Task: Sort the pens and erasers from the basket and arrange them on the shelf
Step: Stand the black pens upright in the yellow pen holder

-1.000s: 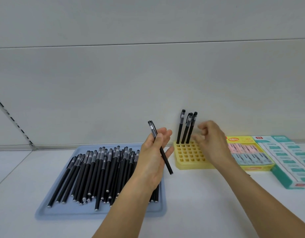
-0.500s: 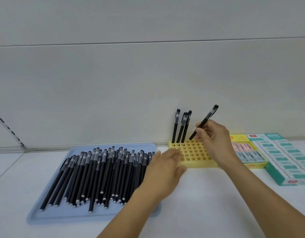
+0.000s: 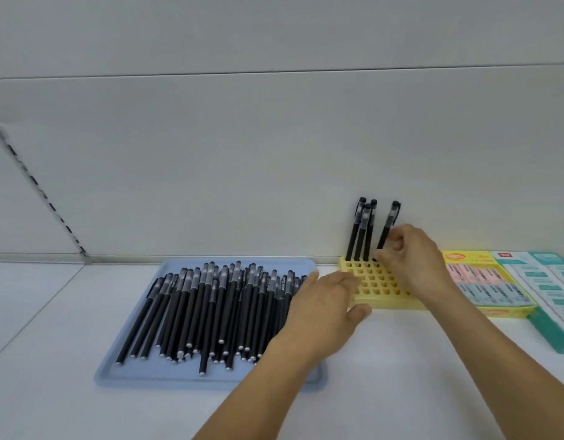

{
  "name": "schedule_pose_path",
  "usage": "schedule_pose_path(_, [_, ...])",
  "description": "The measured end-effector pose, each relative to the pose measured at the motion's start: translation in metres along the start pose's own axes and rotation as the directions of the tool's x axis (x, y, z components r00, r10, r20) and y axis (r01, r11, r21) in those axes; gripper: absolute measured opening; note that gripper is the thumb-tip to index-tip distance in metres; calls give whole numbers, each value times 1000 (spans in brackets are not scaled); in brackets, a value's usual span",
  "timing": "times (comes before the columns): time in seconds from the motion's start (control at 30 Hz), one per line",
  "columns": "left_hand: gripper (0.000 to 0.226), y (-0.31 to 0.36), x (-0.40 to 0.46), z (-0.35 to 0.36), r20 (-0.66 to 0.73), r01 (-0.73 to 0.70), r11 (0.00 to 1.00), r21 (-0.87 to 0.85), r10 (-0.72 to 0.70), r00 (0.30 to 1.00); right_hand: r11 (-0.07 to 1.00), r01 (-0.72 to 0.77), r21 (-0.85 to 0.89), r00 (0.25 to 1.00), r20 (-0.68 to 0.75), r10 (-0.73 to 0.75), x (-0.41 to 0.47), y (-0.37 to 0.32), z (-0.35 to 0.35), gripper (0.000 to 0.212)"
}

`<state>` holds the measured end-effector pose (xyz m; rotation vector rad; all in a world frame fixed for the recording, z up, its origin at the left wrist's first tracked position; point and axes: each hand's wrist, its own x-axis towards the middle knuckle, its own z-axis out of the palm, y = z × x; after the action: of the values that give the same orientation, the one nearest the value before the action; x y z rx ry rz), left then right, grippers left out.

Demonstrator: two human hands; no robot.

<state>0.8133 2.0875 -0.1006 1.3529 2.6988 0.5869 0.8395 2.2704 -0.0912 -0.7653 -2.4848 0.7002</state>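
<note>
Your right hand [image 3: 410,255] pinches a pen [image 3: 389,227] standing almost straight up, tip down at the back row of the yellow holder [image 3: 382,292]. Your left hand [image 3: 325,300], fingers loose, rests at the holder's near-left edge, closest to the pens in the blue tray [image 3: 210,379]

Left hand [image 3: 329,300] lies flat, open; right hand [image 3: 412,255] curls, pinching.

Two bare forearms reach in from the bottom edge, no sleeves showing up to where the view cuts them off. The left hand [image 3: 325,304] and the right hand [image 3: 414,258] wear no gloves, rings, watch or bands. The nails that show are short and unpainted.
</note>
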Motion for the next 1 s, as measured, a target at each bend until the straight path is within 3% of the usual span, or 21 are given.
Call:
schedule_pose_path(0.03, [51, -6, -8, -6, -60, 49, 999, 25, -47, 997, 999, -34, 24, 999, -37, 34, -8, -2, -3, 30])
schedule_pose_path(0.1, [52, -25, -31, -19, -219, 205, 962, 180, -164, 962, 998, 37, 43, 994, -104, -32, -28, -12, -6, 15])
schedule_pose_path(0.13, [57, -37, -43, -26, -268, 309, 912, 269, -238, 934, 996, 84, 27, 994, -67, -82, -40, -23, -4, 17])
schedule_pose_path(0.17, [64, -50, -54, -32, -293, 414, 848, 332, -324, 899, 991, 131, -6, 991, 23, -131, -52, -36, 0, 32])
schedule_pose_path(0.27, [89, -82, -76, -48, -265, 628, 679, 381, -570, 778, 950, 267, -163, 911, 365, -193, -80, -86, 25, 62])
schedule_pose_path(0.33, [101, -90, -79, -54, -212, 678, 650, 343, -649, 730, 900, 322, -294, 890, 419, -181, -87, -107, 42, 65])
schedule_pose_path(0.4, [103, -95, -77, -57, -172, 678, 688, 261, -658, 733, 888, 309, -340, 887, 440, -140, -88, -116, 52, 61])
schedule_pose_path(0.5, [81, -105, -73, -63, -142, 651, 749, 121, -636, 758, 930, 245, -272, 869, 487, -86, -83, -119, 59, 49])
schedule_pose_path(0.63, [32, -117, -65, -72, -133, 617, 780, 106, -603, 786, 972, 154, -177, 868, 495, -47, -79, -116, 58, 44])
schedule_pose_path(0.77, [6, -124, -62, -72, -169, 613, 787, 65, -597, 785, 997, 56, 44, 883, 464, -70, -80, -108, 47, 42])
schedule_pose_path(0.83, [7, -129, -63, -70, -257, 576, 816, -41, -566, 783, 964, -56, 259, 885, 461, -72, -80, -101, 36, 35])
schedule_pose_path(0.9, [11, -125, -60, -70, -293, 468, 801, -372, -580, 760, 874, -151, 461, 905, 420, -66, -78, -88, 22, 22])
schedule_pose_path(0.93, [10, -120, -57, -70, -245, 390, 705, -592, -619, 747, 834, -164, 526, 926, 373, -53, -76, -79, 14, 19])
schedule_pose_path(1.0, [9, -106, -49, -72, -62, 244, 373, -895, -647, 760, 780, -161, 604, 967, 257, 1, -67, -58, -1, 17])
